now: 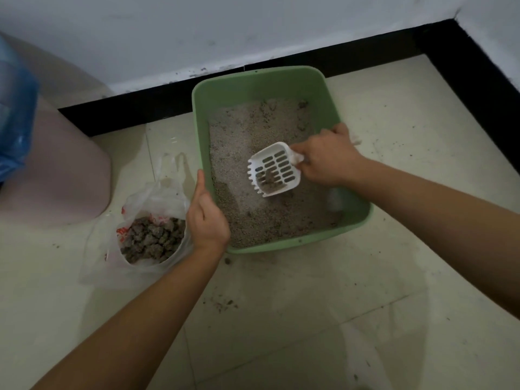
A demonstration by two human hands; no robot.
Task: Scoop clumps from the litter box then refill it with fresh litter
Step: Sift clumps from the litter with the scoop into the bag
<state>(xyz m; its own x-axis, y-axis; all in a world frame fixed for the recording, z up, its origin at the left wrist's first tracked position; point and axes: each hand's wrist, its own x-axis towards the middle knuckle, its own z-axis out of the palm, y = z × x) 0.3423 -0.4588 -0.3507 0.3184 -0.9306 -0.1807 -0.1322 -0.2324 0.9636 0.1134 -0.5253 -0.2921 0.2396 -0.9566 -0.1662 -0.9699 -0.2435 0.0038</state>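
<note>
Head view looks down on a pale tiled floor (309,305) where it meets a white wall (225,29) behind a black skirting band (365,56). A green plastic litter box (281,77), rectangular with rounded corners, sits close to that band near the room's far corner. To its left, just beside it, a thin, crinkled clear plastic bag (157,198) stands open on the floor, filled with lumpy grey-brown clumps (153,237). Further left is a smooth pink rounded bin (64,170) with a blue plastic liner (14,122) hanging over it. Dark crumbs (222,304) are scattered over the tiles in front of the box.

Inside the box lies grainy grey litter (247,130), uneven and darker toward the near side. The right hand (327,156) has its fingers curled round the handle of a white slotted scoop (274,170), held over the litter with a small clump in it. The left hand (206,218) grips the box's left rim, thumb lying along the edge, between the box and the bag.
</note>
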